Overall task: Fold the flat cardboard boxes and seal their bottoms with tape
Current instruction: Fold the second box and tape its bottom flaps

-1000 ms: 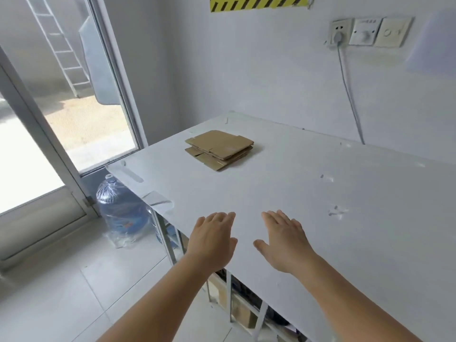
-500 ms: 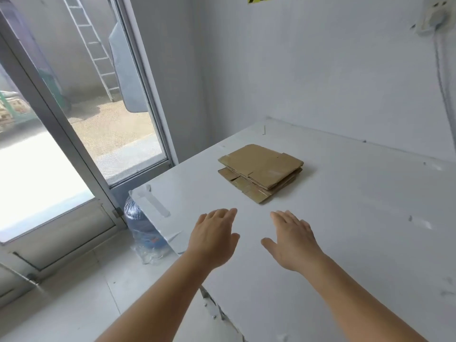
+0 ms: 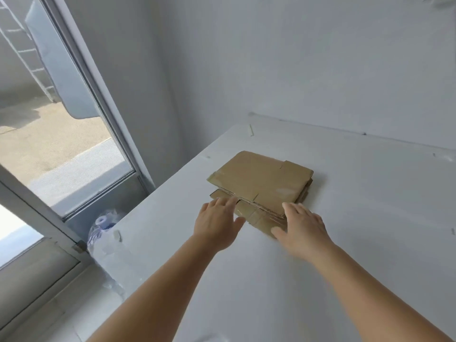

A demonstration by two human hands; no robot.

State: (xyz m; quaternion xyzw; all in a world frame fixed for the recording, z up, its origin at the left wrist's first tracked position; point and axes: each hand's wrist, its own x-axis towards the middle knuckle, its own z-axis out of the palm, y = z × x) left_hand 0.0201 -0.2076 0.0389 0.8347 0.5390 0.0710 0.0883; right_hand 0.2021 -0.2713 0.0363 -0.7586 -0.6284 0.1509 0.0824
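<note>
A stack of flat brown cardboard boxes (image 3: 261,182) lies on the white table (image 3: 345,243) near its far left corner. My left hand (image 3: 216,224) is stretched out palm down, its fingertips over the stack's near left edge. My right hand (image 3: 302,229) is also flat with straight fingers, covering the stack's near right corner. Neither hand grips anything. No tape is in view.
The table's left edge runs diagonally from the back wall toward me. A large water bottle in plastic wrap (image 3: 103,233) stands on the floor beside that edge. A glass door (image 3: 61,144) is at the left. White walls close the corner behind the stack.
I have come closer to the stack and both hands have reached forward. They were short of the cardboard before; now their fingers are over its near edge.
</note>
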